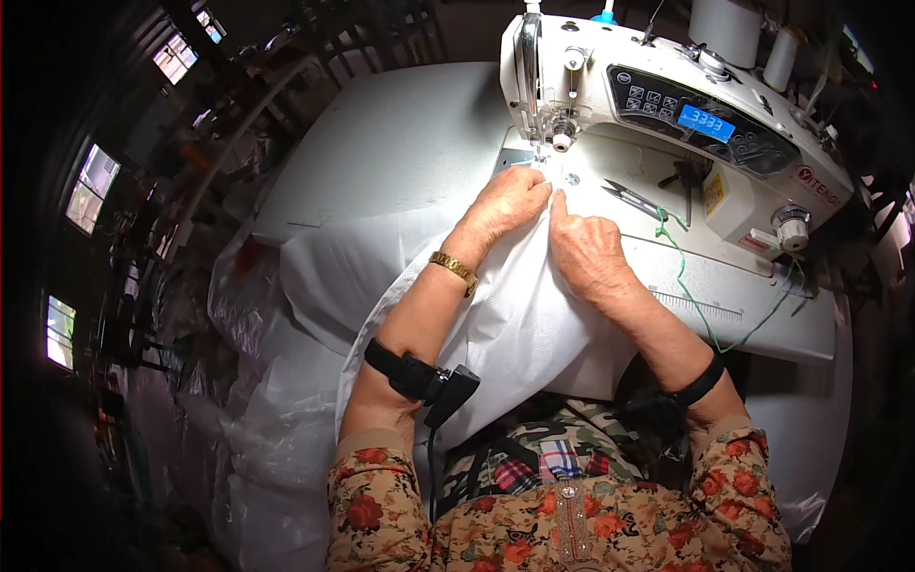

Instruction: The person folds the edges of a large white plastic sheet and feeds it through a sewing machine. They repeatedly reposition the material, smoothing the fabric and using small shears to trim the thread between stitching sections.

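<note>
A white sewing machine (591, 57) stands at the far side, with its needle and presser foot area (541, 154) lit up. White fabric (519, 334) runs from just in front of the presser foot down over the table edge to my lap. My left hand (510, 200) pinches the fabric close to the foot, fingers closed and pointing toward the needle. Beside it, my right hand (588, 250) grips the fabric's right side, its index finger stretched forward and the others curled. The fingertips nearly meet, and the cloth between them is partly hidden.
Thread snips (633, 198) lie on the machine bed, tied to a green cord (681, 278) that runs over the table's front edge. Clear plastic sheeting (262, 448) hangs at the left. Thread cones (724, 33) stand behind the machine. A black strapped device (419, 378) sits on my left forearm.
</note>
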The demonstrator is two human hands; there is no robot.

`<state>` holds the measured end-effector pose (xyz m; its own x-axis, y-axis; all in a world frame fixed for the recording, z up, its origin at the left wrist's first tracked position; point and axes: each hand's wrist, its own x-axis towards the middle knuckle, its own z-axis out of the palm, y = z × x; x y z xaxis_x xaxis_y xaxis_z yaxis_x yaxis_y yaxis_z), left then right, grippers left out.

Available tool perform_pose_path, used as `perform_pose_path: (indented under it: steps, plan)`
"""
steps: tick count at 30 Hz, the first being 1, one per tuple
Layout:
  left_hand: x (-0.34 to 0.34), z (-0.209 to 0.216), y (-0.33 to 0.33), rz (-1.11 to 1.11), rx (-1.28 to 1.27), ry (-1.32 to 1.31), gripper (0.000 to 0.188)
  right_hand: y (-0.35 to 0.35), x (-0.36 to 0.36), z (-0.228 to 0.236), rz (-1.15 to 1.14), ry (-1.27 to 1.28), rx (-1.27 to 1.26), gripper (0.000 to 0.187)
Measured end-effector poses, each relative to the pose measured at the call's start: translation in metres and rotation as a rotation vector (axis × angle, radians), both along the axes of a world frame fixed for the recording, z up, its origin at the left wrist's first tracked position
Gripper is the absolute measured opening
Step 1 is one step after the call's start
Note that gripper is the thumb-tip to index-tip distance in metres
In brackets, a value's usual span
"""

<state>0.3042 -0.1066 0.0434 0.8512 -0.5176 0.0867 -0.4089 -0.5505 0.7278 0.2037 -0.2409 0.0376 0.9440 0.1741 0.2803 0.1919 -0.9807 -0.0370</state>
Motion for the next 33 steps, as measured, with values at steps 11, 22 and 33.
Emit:
perform_pose_path:
  steps: [11, 22, 33]
  plan:
    - [0.009, -0.013, -0.012, 0.141, 0.016, -0.090, 0.023, -0.050, 0.036, -0.015, 0.373, -0.128, 0.603, 0.011]
    - [-0.046, 0.007, 0.005, 0.199, 0.136, -0.685, 0.022, -0.034, 0.037, -0.015, 0.459, -0.219, 0.213, 0.028]
    - [-0.086, -0.025, 0.033, -0.092, -0.015, -0.554, 0.063, -0.011, 0.023, -0.016, 0.153, -0.089, 0.167, 0.025]
